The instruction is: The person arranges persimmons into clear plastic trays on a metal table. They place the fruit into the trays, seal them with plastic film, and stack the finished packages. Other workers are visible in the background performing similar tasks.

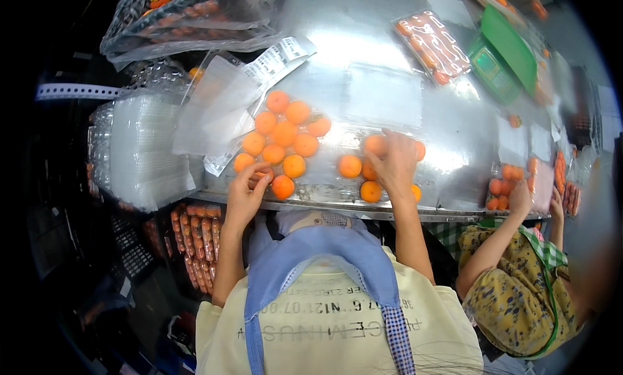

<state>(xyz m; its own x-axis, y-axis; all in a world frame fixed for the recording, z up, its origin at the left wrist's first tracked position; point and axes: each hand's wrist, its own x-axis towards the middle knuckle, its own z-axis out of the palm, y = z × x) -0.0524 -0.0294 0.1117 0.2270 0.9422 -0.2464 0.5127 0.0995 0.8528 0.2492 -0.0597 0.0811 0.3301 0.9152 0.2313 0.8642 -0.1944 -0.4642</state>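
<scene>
At the near edge of the metal table (448, 141), my left hand (247, 190) has its thumb and curled fingers around an orange fruit (263, 173), mostly covered by the fingers. More round orange fruits, seemingly persimmons (284, 133), lie in a loose group just beyond it. One separate fruit (282, 186) sits right of the hand. My right hand (398, 163) reaches over a clear plastic tray (348, 140) that holds several fruits. Its thumb and fingers are at a fruit (375, 145) in the upper part; the palm hides others, so its grip is unclear.
Stacked clear trays (146, 146) stand at left, beside a printed label strip (280, 58). A fruit-filled plastic bag (194, 20) lies far left. A wrapped pack (433, 46) and a green scale (503, 58) are far right. A co-worker's hand (521, 200) handles another tray.
</scene>
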